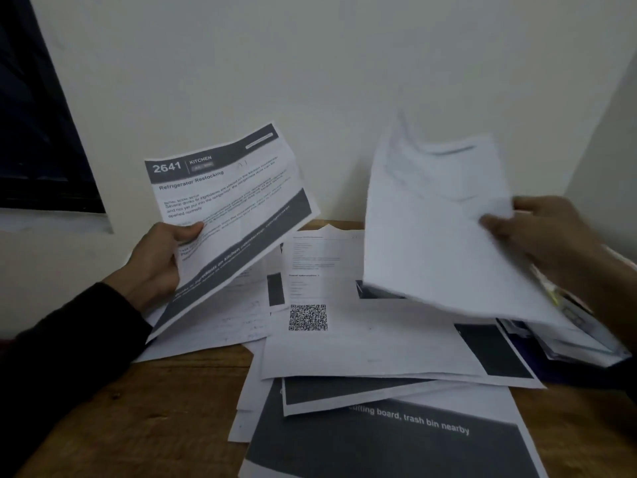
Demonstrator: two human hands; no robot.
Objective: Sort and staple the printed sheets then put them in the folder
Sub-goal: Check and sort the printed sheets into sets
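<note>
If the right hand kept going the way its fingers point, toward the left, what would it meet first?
Past the blurred sheet that the right hand already holds, probably the printed sheet in the left hand. The gap between looks free, though depth is unclear.

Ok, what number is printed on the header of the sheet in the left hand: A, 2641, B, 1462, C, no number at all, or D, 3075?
A: the sheet held up by the left hand has a dark header band reading 2641 beside the word KITCHEN.
</note>
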